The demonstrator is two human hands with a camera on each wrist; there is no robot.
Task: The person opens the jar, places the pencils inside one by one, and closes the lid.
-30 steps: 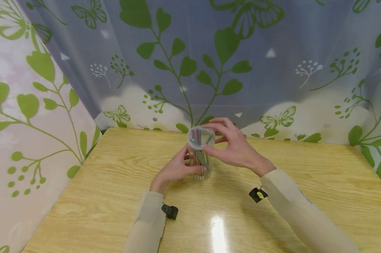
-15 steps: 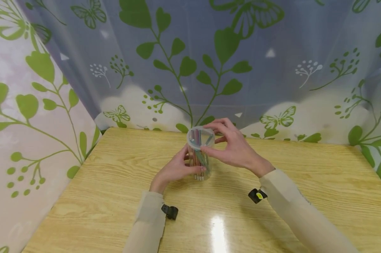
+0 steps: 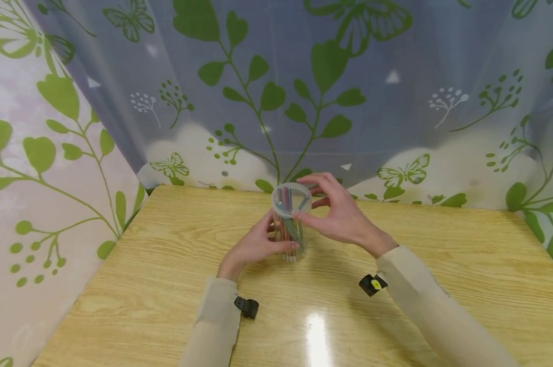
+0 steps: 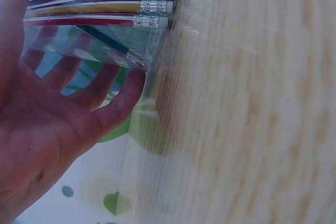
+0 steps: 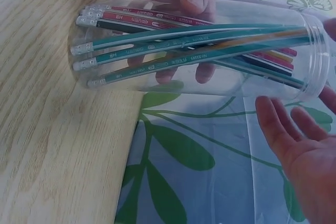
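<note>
A clear plastic jar point(image 5: 226, 85) stands upright on the wooden table, with several pencils point(image 5: 157, 66) inside, their eraser ends down. Green, red, dark and yellow pencils show through its wall. My left hand point(image 3: 255, 243) grips the jar's side, thumb across the near face and fingers behind it. On top sits a see-through round lid point(image 3: 299, 192). My right hand point(image 3: 338, 216) holds the lid by its rim, thumb at the near edge and fingers on the far side. In the right wrist view, the fingers of that hand reach close to the jar's lid end.
The wood-grain table point(image 3: 157, 285) extends around the jar, with a bright light reflection near the front. A curtain point(image 3: 267, 127) printed with leaves and butterflies hangs right behind the table's back edge. Another patterned cloth point(image 3: 51, 178) hangs along the left side.
The right hand's fingers have shifted slightly around the lid's rim, and its wrist has moved a little left. The left hand and jar have stayed in place.
</note>
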